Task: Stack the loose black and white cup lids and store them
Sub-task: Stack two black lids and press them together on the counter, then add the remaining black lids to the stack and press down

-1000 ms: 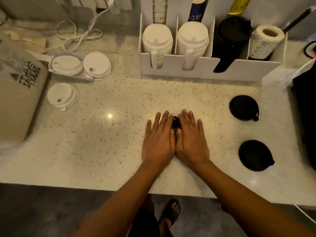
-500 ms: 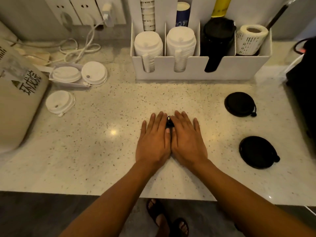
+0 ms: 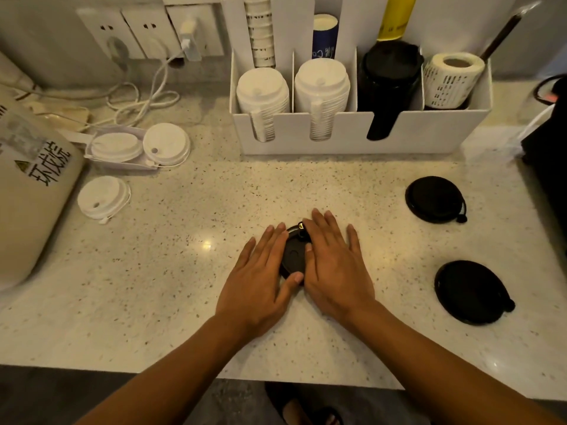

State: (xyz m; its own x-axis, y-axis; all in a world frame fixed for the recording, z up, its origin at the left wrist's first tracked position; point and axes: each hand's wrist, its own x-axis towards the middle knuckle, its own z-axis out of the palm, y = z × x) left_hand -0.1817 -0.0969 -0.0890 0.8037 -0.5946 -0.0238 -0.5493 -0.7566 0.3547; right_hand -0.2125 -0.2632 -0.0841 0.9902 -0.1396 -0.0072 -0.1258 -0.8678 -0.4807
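A black lid [image 3: 293, 256] lies flat on the speckled counter [image 3: 184, 271] between my two hands. My left hand [image 3: 260, 280] lies flat over its left rim, thumb at its near edge. My right hand [image 3: 334, 265] covers its right side, fingers stretched out. Two more black lids [image 3: 434, 198] [image 3: 469, 291] lie loose to the right. One white lid [image 3: 102, 196] lies at the left, with two others [image 3: 166, 144] [image 3: 116, 146] behind it by a clear tray. The white organizer [image 3: 429, 133] at the back holds two white lid stacks [image 3: 262, 90] [image 3: 321, 84] and a black stack [image 3: 389, 75].
A label roll [image 3: 451, 79] fills the organizer's right slot, and cup sleeves stand behind it. A large beige appliance [image 3: 27, 194] sits at the left edge, with white cables [image 3: 138, 99] and wall sockets behind it. A black object [image 3: 549, 161] stands at the right edge.
My hands have parted slightly, uncovering most of the black lid that they hid before. The view has tilted up, showing more of the wall and sockets.
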